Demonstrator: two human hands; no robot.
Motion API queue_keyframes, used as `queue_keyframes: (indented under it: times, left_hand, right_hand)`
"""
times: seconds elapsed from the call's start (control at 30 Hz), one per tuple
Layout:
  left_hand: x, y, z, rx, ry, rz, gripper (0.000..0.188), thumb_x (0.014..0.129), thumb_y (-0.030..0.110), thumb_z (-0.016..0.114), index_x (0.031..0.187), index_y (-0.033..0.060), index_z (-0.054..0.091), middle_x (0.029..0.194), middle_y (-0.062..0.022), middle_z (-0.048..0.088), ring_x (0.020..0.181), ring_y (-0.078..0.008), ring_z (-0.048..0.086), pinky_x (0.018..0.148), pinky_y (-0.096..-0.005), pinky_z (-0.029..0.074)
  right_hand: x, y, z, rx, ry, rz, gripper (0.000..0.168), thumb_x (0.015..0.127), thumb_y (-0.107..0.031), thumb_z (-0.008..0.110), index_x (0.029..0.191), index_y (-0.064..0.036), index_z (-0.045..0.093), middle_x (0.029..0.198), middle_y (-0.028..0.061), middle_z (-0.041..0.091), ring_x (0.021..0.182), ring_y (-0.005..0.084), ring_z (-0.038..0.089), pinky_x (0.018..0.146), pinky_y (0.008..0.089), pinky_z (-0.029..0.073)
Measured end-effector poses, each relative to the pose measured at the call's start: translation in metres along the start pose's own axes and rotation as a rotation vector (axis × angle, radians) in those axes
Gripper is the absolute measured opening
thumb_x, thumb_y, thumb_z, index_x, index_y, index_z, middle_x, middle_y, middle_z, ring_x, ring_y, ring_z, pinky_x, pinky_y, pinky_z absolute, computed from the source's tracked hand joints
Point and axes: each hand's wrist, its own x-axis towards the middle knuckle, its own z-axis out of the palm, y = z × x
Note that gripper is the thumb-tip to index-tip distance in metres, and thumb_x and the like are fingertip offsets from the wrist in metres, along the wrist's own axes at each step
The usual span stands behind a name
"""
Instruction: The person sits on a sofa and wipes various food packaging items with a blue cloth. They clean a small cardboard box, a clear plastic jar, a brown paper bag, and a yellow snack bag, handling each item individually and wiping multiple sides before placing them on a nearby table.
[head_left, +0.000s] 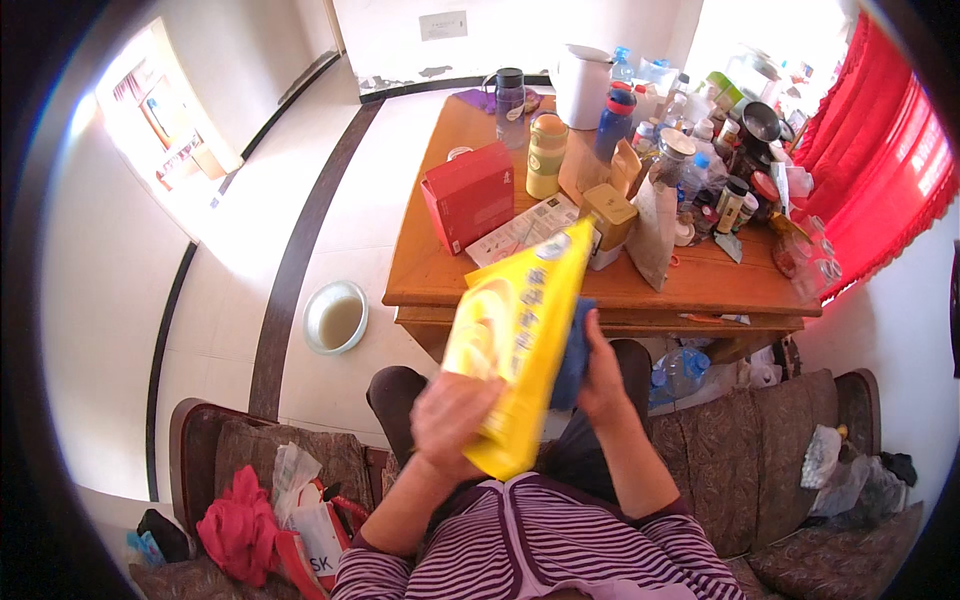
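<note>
My left hand (457, 420) grips the lower left part of a yellow printed packet (517, 352), which stands tilted in front of my chest. On the packet's other side, my right hand (604, 371) holds a folded dark blue cloth (574, 356) close against it. The right fingertips are partly hidden behind the cloth. Just beyond the packet, on the wooden table (675, 289), are a red box (472, 196), a printed sheet (517, 229) and a gold-lidded container (609, 214).
A drink bottle (547, 156), a white pitcher (583, 86) and several jars crowd the table's right and far parts. A basin (335, 318) of cloudy liquid stands on the floor at left. Red cloth (238, 525) and bags lie on the sofa (705, 465).
</note>
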Motion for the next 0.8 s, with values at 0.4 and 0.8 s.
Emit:
queue_keyframes:
  times: [0.4, 0.8]
  left_hand:
    - [-0.012, 0.043, 0.039, 0.054, -0.685, 0.210, 0.048, 0.075, 0.025, 0.069, 0.119, 0.0111, 0.057, 0.111, -0.0072, 0.055, 0.104, -0.0225, 0.054, 0.091, -0.0374, 0.042]
    - [-0.017, 0.029, 0.048, -0.261, -0.778, -0.031, 0.043, 0.078, 0.010, 0.061, 0.120, 0.0042, 0.057, 0.130, -0.0132, 0.050, 0.119, -0.0280, 0.049, 0.098, -0.0406, 0.037]
  right_hand:
    - [0.002, 0.030, -0.042, 0.156, -0.186, 0.031, 0.050, 0.096, -0.044, 0.045, 0.126, -0.004, 0.049, 0.116, 0.0158, 0.061, 0.102, 0.0266, 0.062, 0.085, 0.0406, 0.053]
    - [0.019, 0.045, -0.040, 0.160, -0.202, 0.087, 0.047, 0.096, -0.042, 0.046, 0.123, -0.004, 0.051, 0.114, 0.0155, 0.062, 0.100, 0.0266, 0.063, 0.084, 0.0403, 0.054]
